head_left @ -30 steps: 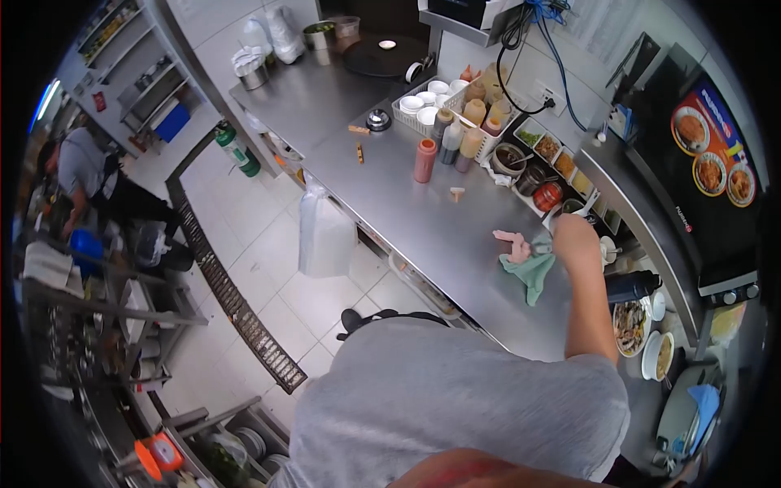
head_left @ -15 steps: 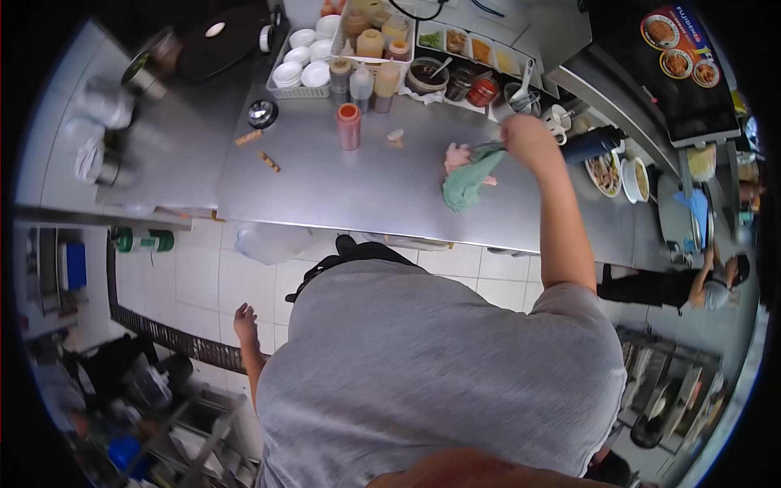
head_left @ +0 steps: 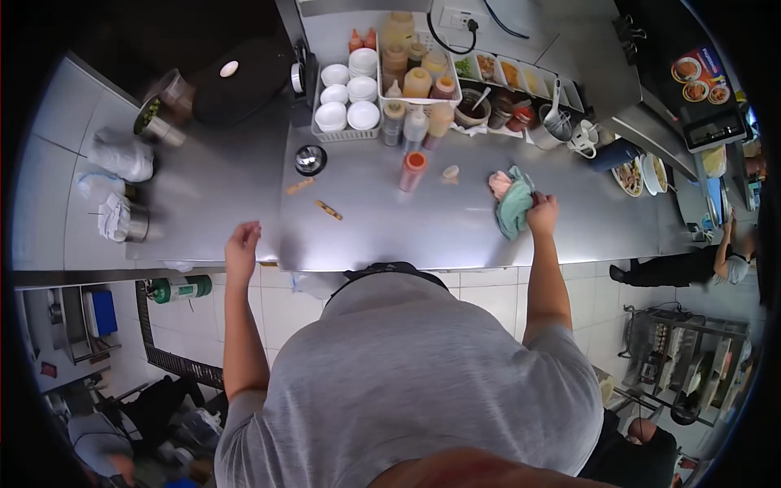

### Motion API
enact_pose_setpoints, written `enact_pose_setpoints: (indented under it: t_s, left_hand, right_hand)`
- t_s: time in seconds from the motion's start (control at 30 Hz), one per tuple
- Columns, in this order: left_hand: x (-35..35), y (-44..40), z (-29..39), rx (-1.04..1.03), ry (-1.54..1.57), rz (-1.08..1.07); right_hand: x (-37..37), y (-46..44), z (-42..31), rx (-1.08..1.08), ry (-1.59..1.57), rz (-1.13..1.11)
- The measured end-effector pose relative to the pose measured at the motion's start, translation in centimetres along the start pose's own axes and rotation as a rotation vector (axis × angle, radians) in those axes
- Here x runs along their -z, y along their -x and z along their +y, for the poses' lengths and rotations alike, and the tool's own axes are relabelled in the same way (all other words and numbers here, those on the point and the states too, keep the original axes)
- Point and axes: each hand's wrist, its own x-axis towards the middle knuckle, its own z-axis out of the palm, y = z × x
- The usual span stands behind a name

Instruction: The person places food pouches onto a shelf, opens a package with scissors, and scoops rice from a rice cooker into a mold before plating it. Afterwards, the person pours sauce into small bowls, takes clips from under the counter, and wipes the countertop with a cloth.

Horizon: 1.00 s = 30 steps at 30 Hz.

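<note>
Conceivably, tugging the cloth [head_left: 514,209], we upset the red bottle [head_left: 413,173] left of it; grip of right fingers [head_left: 540,213] unclear, left fingers [head_left: 243,232] apart.

Grey short-sleeved shirt [head_left: 431,374], heathered, fine pale streaks running through fabric. Cut broad and loose across torso, soft creases toward sides. Left sleeve [head_left: 244,415] and right sleeve [head_left: 561,358] same grey, plain, wide, ending above elbows. Left forearm [head_left: 244,333] bare below sleeve; right forearm [head_left: 547,285] likewise. Left hand [head_left: 242,250] and right hand [head_left: 543,215] bare. Black item [head_left: 394,268] at shirt's front edge, partly hidden by torso; possibly apron or waist bag, hard to tell.
</note>
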Motion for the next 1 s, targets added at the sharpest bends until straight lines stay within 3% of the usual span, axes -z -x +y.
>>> enact_pose_setpoints:
  t_s: [0.17,0.3,0.4,0.47,0.57,0.67,0.7,0.8,0.83,0.9,0.97,1.0]
  left_hand:
    - [2.4,-5.5,4.3,-0.089,-0.125,-0.006]
    - [-0.4,-6.6,2.3,-0.4,-0.023,-0.169]
    - [-0.5,-7.3,-0.3,-0.381,-0.033,-0.214]
    - [0.0,-8.1,-2.3,-0.324,-0.04,-0.202]
    - [0.2,-9.7,-4.0,-0.276,-0.029,-0.166]
    - [-0.7,-12.7,-3.5,-0.317,-0.014,-0.083]
    - [-1.1,-14.0,-2.6,-0.345,-0.005,-0.037]
    - [-2.1,-18.2,2.6,-0.281,0.154,0.031]
    - [-2.3,-19.5,4.8,-0.234,0.235,0.03]
    - [-6.0,-24.7,5.1,-0.35,0.119,0.251]
    - [-5.0,-25.6,9.9,-0.326,0.279,0.103]
    - [-4.6,-25.8,11.5,-0.317,0.361,0.028]
  right_hand:
    - [-0.9,0.7,0.5,-0.15,0.176,-0.096]
    - [0.7,0.8,0.1,-0.298,0.278,-0.332]
    - [3.7,0.8,2.5,-0.671,-0.392,-0.575]
    - [7.6,2.2,0.1,-0.761,-0.716,-0.431]
    - [10.0,3.2,-2.2,-0.882,-0.87,-0.251]
    - [12.8,1.5,-6.2,-0.828,-0.493,-0.245]
    - [8.9,0.8,0.7,-0.512,-0.388,-0.068]
    - [14.6,-2.4,-10.1,-0.203,-0.085,0.088]
    - [16.3,-3.1,-15.0,-0.198,-0.299,-0.033]
    - [18.7,-4.4,-23.3,-0.047,-0.448,-0.399]
    - [18.4,-6.1,-31.0,0.257,-0.509,-0.605]
    - [17.5,-7.4,-34.5,0.437,-0.359,-0.57]
